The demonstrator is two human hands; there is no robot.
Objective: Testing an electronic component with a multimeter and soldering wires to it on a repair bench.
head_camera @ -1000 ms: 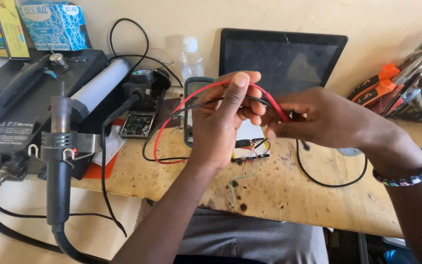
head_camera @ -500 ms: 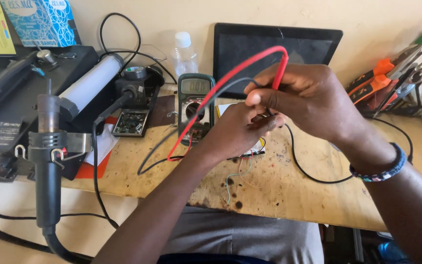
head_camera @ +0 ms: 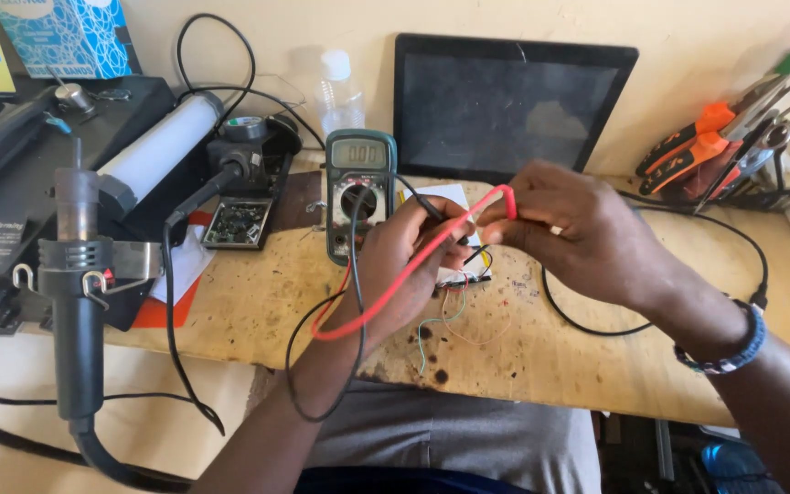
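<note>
My left hand (head_camera: 409,265) is closed around the black probe lead (head_camera: 432,210) above the wooden bench (head_camera: 541,357). My right hand (head_camera: 569,229) pinches the red probe lead (head_camera: 413,270), which loops down to the left. Both leads run to a green multimeter (head_camera: 358,187) standing just left of my hands. A small board with thin coloured wires (head_camera: 454,297) lies under my hands, partly hidden.
A dark tablet (head_camera: 509,105) leans on the wall behind. A hot air tool (head_camera: 80,302) hangs at the left by a black station (head_camera: 20,192). A plastic bottle (head_camera: 338,91), a soldering stand (head_camera: 253,151), a small circuit board (head_camera: 238,222) and pliers (head_camera: 706,146) surround the bench.
Both hands have dropped lower toward the bench. The red lead's loop, raised high half a second ago, now hangs down past my left wrist.
</note>
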